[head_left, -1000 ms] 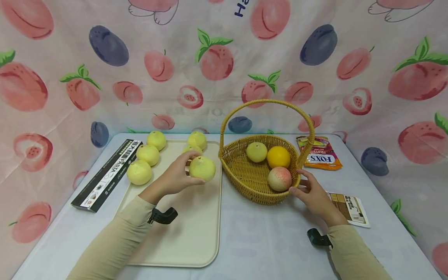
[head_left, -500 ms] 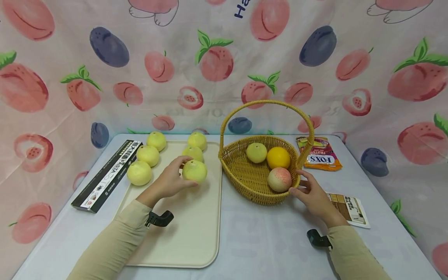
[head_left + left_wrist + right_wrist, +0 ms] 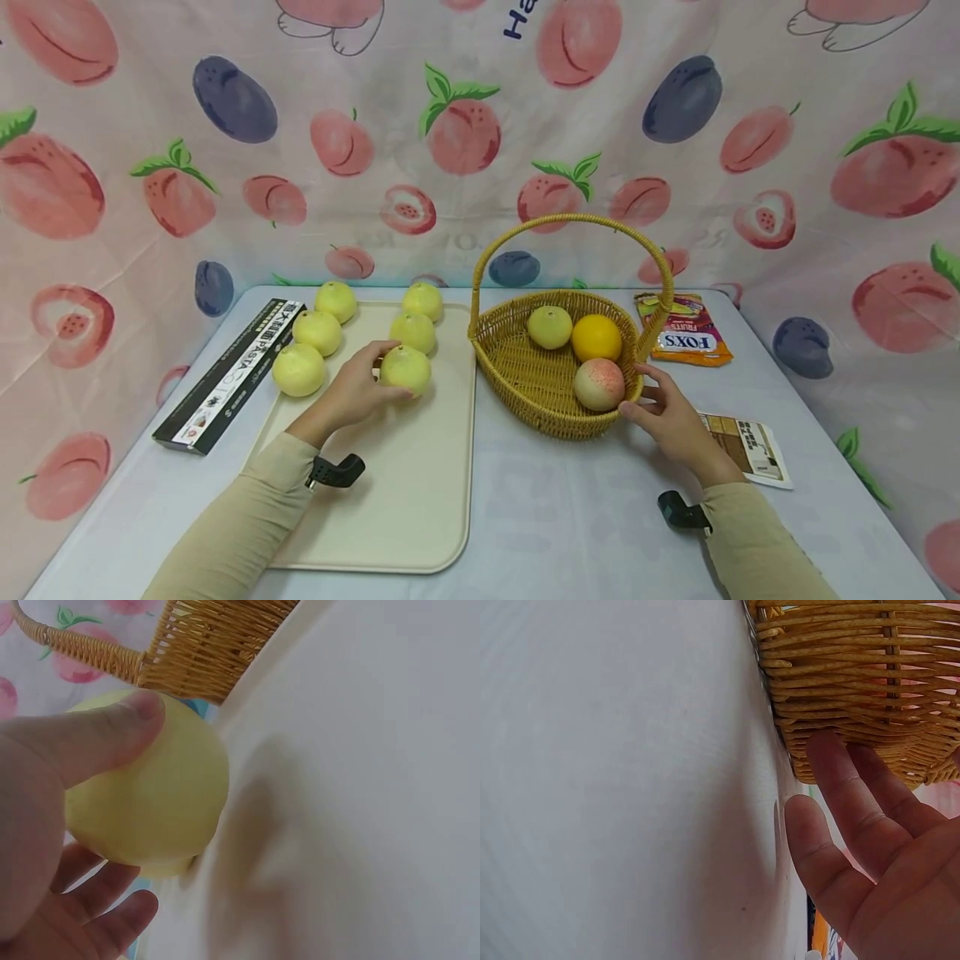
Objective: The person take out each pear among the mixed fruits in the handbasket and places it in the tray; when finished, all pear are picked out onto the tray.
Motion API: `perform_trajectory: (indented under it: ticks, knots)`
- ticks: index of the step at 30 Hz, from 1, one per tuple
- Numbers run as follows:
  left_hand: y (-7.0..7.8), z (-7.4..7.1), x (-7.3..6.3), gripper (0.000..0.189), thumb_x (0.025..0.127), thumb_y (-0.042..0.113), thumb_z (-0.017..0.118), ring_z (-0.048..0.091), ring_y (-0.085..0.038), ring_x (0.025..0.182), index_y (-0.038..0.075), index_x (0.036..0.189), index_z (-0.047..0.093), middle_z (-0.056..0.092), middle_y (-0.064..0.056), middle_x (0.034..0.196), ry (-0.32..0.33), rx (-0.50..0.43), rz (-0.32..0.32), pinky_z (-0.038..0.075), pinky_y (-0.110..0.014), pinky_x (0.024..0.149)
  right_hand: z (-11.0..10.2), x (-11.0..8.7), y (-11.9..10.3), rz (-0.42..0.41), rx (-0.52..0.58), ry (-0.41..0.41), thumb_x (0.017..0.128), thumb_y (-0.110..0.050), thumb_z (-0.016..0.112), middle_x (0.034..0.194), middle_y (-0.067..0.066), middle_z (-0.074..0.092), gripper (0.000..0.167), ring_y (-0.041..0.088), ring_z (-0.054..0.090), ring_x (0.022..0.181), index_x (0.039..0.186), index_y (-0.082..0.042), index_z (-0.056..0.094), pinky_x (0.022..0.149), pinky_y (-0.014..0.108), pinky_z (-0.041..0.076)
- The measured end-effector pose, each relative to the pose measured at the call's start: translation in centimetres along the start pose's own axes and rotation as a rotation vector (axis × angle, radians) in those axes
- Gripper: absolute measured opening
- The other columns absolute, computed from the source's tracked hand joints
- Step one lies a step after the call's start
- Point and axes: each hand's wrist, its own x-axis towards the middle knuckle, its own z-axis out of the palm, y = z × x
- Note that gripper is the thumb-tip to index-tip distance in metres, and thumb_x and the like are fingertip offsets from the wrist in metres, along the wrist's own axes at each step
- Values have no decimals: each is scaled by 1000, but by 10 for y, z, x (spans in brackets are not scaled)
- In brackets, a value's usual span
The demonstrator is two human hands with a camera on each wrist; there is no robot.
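Observation:
In the head view my left hand [image 3: 352, 392] grips a round yellow-green fruit [image 3: 406, 372] over the beige tray [image 3: 390, 500]. The left wrist view shows the thumb across the fruit [image 3: 161, 787], a shadow beside it on the tray, and loose lower fingers [image 3: 124, 919]. Several like fruits stand in two rows, one on the tray's right [image 3: 413, 333], one along its left edge [image 3: 298, 370]. My right hand [image 3: 675, 421] holds the right end of a wicker basket [image 3: 517, 392] between thumb and index finger; its other fingers [image 3: 840, 780] lie near the weave.
Inside the basket are a yellow-green fruit [image 3: 550, 327], an orange [image 3: 597, 338] and a peach [image 3: 599, 384]; its tall handle [image 3: 573, 218] arches above. A black pasta box [image 3: 228, 375] lies left. On the right are a Fox's candy bag [image 3: 690, 329] and a brown-white packet [image 3: 750, 450].
My left hand has moved left and slightly down with the fruit, bringing the fruit behind it into fuller view. My right hand and the basket have stayed in place.

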Motion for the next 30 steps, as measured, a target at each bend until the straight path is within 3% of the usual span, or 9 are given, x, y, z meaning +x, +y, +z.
perform_trajectory:
  ticks: [13, 30]
  knots:
    - [-9, 4, 0, 81, 81, 21, 86, 51, -39, 123, 1, 146, 43, 52, -21, 137, -9, 0, -47, 42, -54, 101, 0, 0, 1, -5, 1, 1, 100, -33, 63, 147, 37, 34, 77, 47, 53, 120, 158, -8, 19, 96, 56, 48]
    - [-11, 1, -2, 69, 93, 32, 72, 49, -41, 127, 7, 150, 42, 49, -20, 143, -15, 0, -59, 42, -54, 102, 2, 0, 2, 8, -4, 3, 100, -37, 63, 149, 35, 33, 79, 46, 53, 120, 159, -10, 17, 97, 57, 47]
